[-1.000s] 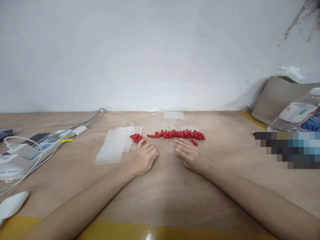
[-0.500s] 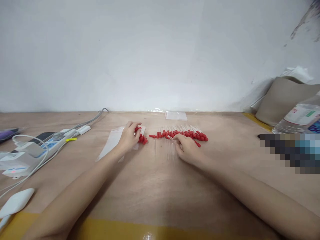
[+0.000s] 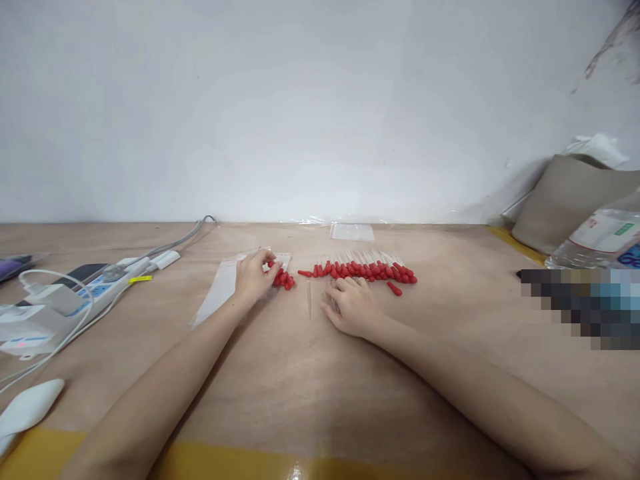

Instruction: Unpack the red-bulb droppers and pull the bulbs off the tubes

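Observation:
My left hand (image 3: 254,275) is over a small pile of red rubber dropper bulbs (image 3: 286,279) on a clear plastic bag, with a red bulb (image 3: 271,264) between thumb and fingers. To the right, my right hand (image 3: 354,307) rests low on the table, its thumb and curled fingers around thin clear tubes (image 3: 332,299) that it mostly hides. A single clear tube (image 3: 309,300) lies between the two hands. Beyond the right hand stretches a row of droppers (image 3: 360,268), red bulbs toward me and clear tubes pointing away. One red-bulbed piece (image 3: 394,289) lies just in front of that row.
Flat plastic bags (image 3: 216,293) lie under and beside my left forearm; another bag (image 3: 353,232) is near the wall. A power strip (image 3: 100,290) with plugs and cables occupies the left side. A plastic bottle (image 3: 600,233) and a grey-brown container (image 3: 555,200) stand far right.
My right hand has moved left and toward me, lowering over the clear tubes; the tube pinched in it earlier is no longer distinct. My left hand has shifted slightly left and down.

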`<state>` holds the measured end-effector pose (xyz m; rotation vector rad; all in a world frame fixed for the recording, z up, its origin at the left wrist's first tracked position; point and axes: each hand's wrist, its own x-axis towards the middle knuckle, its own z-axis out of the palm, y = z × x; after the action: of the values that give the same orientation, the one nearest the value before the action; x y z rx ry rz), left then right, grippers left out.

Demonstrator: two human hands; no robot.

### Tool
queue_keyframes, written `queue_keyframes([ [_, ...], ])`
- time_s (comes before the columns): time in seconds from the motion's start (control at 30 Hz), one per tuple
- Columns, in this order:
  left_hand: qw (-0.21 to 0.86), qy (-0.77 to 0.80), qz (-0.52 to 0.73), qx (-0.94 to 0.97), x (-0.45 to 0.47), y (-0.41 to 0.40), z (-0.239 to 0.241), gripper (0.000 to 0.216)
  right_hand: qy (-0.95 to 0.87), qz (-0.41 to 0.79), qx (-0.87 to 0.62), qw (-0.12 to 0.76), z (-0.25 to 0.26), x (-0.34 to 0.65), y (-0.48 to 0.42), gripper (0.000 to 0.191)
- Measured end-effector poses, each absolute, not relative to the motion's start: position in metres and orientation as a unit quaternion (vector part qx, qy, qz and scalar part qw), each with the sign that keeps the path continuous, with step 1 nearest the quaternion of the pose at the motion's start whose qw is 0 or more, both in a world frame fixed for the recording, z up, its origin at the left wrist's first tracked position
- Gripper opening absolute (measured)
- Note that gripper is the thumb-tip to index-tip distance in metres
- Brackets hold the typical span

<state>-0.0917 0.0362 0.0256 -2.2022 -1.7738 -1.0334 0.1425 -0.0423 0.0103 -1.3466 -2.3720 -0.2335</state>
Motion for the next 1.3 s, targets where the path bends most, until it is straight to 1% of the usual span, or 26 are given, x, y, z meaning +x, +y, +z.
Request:
queue_keyframes([
  [0.1,0.016,-0.610,-0.326,-0.722,-0.094,0.038,0.024,0.023,-0.855,-0.069,-0.469,0.212,0.011,0.143,-0.044,0.042],
  [0.17,0.007,-0.612,-0.326,-0.721,-0.094,0.037,0.025,0.026,-0.857,-0.054,-0.465,0.216,0.014,0.144,-0.045,0.047],
  [0.3,0.052,-0.574,-0.335,-0.745,-0.090,0.031,0.032,0.026,-0.881,-0.012,-0.427,0.205,0.022,0.159,-0.049,0.058],
  [0.37,0.068,-0.547,-0.311,-0.774,-0.084,0.028,0.037,0.025,-0.907,0.004,-0.380,0.184,0.024,0.170,-0.051,0.067],
  [0.43,0.070,-0.525,-0.264,-0.806,-0.076,0.028,0.041,0.023,-0.926,0.018,-0.344,0.154,0.023,0.179,-0.054,0.072],
  [0.5,0.063,-0.516,-0.200,-0.831,-0.067,0.030,0.045,0.023,-0.935,0.036,-0.328,0.128,0.020,0.184,-0.054,0.071],
  [0.6,0.041,-0.510,-0.123,-0.850,-0.056,0.042,0.053,0.023,-0.940,0.063,-0.319,0.107,0.016,0.185,-0.050,0.064],
  [0.7,0.005,-0.494,-0.079,-0.866,-0.050,0.059,0.059,0.020,-0.943,0.074,-0.308,0.096,0.014,0.185,-0.039,0.059],
  [0.83,-0.050,-0.483,-0.034,-0.874,-0.047,0.077,0.060,0.017,-0.945,0.072,-0.304,0.100,0.012,0.187,-0.028,0.058],
  [0.93,-0.075,-0.483,-0.026,-0.872,-0.046,0.082,0.057,0.013,-0.941,0.062,-0.307,0.126,0.010,0.188,-0.028,0.057],
  [1.0,-0.075,-0.485,-0.039,-0.870,-0.046,0.080,0.058,0.012,-0.933,0.044,-0.317,0.165,0.008,0.188,-0.031,0.054],
  [1.17,-0.031,-0.481,-0.127,-0.867,-0.046,0.050,0.067,0.019,-0.872,-0.034,-0.378,0.308,0.000,0.189,-0.041,0.039],
  [1.3,-0.023,-0.394,-0.203,-0.896,-0.043,0.007,0.052,0.011,-0.833,-0.046,-0.414,0.365,-0.006,0.193,-0.043,0.035],
])
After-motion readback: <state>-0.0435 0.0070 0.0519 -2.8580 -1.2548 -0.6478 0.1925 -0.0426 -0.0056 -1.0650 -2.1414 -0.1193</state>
